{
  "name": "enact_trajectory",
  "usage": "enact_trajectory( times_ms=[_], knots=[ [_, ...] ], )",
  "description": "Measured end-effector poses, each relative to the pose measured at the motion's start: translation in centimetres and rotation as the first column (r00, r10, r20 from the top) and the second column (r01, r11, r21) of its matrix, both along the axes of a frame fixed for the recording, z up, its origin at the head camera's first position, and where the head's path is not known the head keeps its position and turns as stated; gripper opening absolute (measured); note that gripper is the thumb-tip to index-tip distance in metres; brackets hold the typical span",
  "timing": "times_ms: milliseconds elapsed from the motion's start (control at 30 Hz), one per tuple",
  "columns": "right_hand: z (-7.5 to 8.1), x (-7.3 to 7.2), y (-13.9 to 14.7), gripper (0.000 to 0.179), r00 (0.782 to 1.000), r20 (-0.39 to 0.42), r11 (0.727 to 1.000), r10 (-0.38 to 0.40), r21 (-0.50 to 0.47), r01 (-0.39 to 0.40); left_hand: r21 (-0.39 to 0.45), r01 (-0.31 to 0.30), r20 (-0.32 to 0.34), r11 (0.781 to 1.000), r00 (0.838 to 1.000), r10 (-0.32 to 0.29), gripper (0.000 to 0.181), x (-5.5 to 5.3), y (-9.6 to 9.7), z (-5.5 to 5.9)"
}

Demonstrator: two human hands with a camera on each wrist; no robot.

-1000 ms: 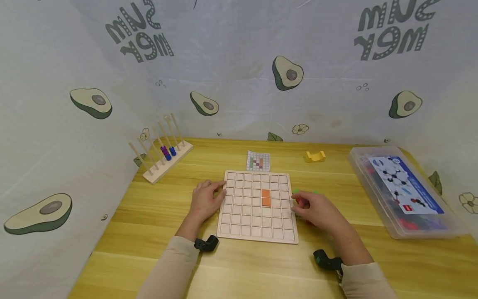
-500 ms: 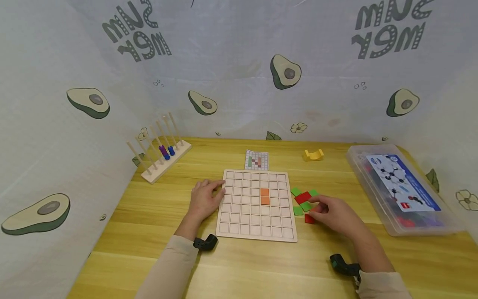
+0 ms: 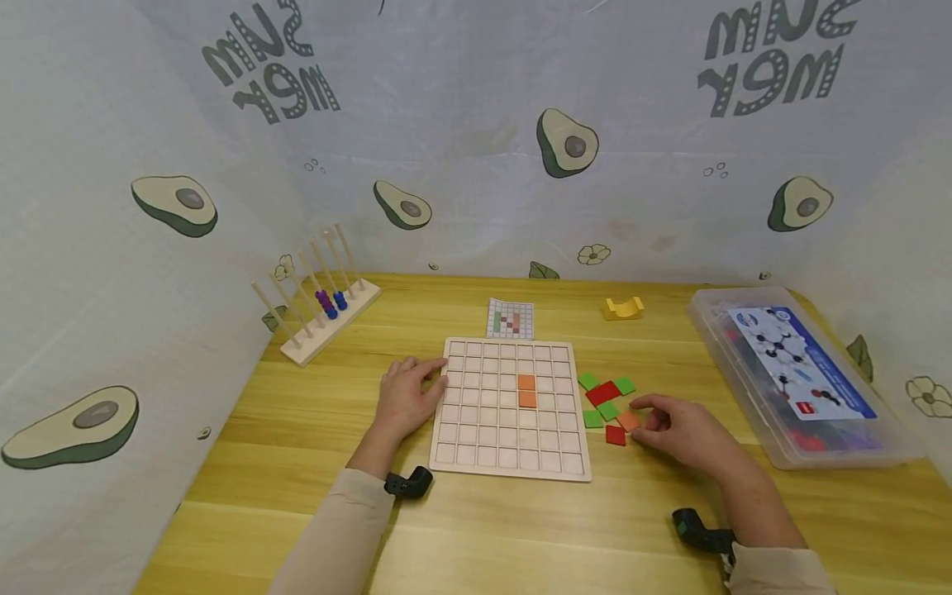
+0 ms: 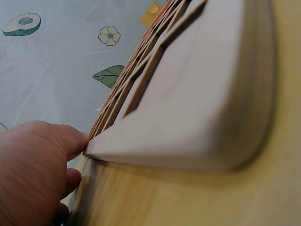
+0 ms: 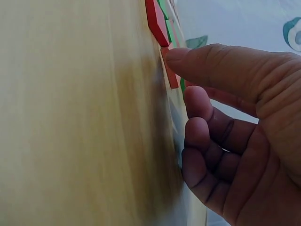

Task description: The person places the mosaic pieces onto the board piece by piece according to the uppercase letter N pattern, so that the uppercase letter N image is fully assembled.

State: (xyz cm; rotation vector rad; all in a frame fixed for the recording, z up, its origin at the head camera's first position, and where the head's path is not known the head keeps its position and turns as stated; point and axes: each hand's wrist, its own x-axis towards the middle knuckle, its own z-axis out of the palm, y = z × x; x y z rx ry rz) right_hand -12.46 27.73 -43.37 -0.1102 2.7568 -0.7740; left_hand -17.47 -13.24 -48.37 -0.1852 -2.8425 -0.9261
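Observation:
A wooden grid board (image 3: 468, 435) lies mid-table with two orange tiles (image 3: 526, 383) set in its squares. My left hand (image 3: 404, 398) rests at its left side, thumb and index finger touching the edge. Right of the board is a loose group of tiles: several green ones (image 3: 592, 419), red tiles (image 3: 602, 392) and an orange tile (image 3: 629, 421). Beside that orange tile is my right hand (image 3: 687, 435), its thumb and index finger spread apart at the tile's edge. In the right wrist view the thumb overlaps the orange tile (image 5: 170, 70), and the other fingers are loosely bent.
Behind the board lies a patterned grid card (image 3: 511, 319). A peg stand (image 3: 335, 326) with purple and blue beads is at the back left. A yellow curved block (image 3: 623, 309) sits farther back, and a clear plastic case (image 3: 806, 372) stands at the right.
My right hand has moved right from the board's edge, across the loose tiles, uncovering the red, green and orange ones. The left hand stays at the board.

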Motion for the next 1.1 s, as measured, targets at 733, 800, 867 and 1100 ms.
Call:
enact_trajectory(
  times_ms=[733, 800, 867, 1100],
  knots=[
    [0.07, -0.45, 0.42, 0.036, 0.997, 0.032, 0.998, 0.068, -0.021, -0.067, -0.003, -0.007, -0.002, 1.0, 1.0, 0.007, 0.036, 0.05, -0.01, -0.21],
    [0.01, -0.45, 0.45, 0.034, 0.997, 0.025, 0.997, 0.069, -0.019, -0.069, -0.002, -0.006, -0.002, 1.0, 1.0, 0.006, 0.036, 0.04, -0.02, -0.21],
    [-0.03, -0.44, 0.47, 0.033, 0.998, 0.027, 0.998, 0.055, -0.021, -0.054, -0.001, -0.006, -0.004, 1.0, 1.0, 0.006, 0.036, 0.02, -0.02, -0.2],
    [-0.28, -0.5, 0.63, 0.032, 0.999, 0.019, 1.0, 0.029, -0.006, -0.029, 0.0, -0.003, -0.007, 1.0, 1.0, 0.003, 0.036, 0.01, -0.01, -0.11]
  ],
)
